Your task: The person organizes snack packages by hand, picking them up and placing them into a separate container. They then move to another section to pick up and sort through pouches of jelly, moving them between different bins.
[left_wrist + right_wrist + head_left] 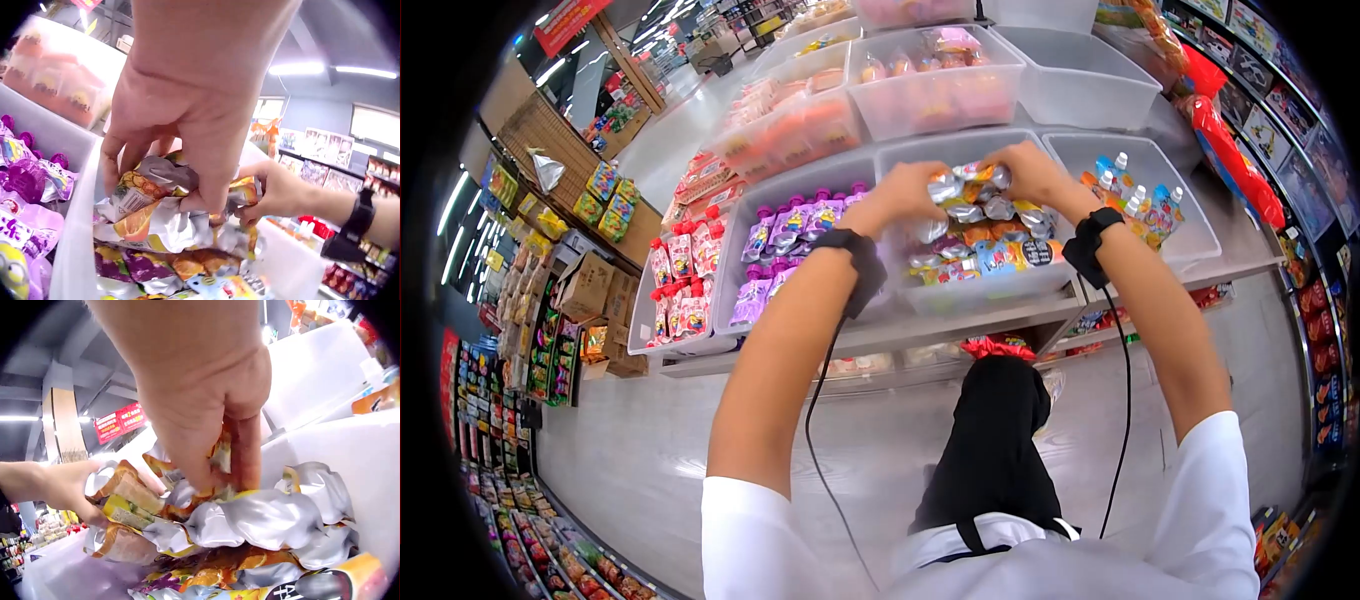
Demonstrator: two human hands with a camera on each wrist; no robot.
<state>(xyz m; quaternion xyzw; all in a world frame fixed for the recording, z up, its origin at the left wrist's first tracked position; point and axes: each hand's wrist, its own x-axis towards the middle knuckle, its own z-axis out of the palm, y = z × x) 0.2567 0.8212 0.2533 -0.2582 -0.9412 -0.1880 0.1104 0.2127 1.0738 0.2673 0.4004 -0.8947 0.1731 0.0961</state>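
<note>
Both hands are over the middle clear plastic bin (970, 295), at a pile of silver foil pouches printed with fruit (1000, 208). My left hand (908, 192) curls its fingers and thumb round foil pouches (165, 222) showing orange and pineapple pictures. My right hand (1028, 172) reaches in from the other side, thumb and fingers gripping foil pouches (181, 512) of the same bunch. In the right wrist view the palm partly hides them. Below lie more pouches with purple and orange fronts (134, 265), and a pouch with a black label (312, 584).
Left of the middle bin stand purple-capped pouches (795, 235), then red-capped pouches (685, 255). A right-hand bin holds white-capped pouches (1135, 200). Further bins (940, 85) rise behind. Black wrist straps (1090, 240) trail cables. Stocked shelves (1320, 330) line the right side.
</note>
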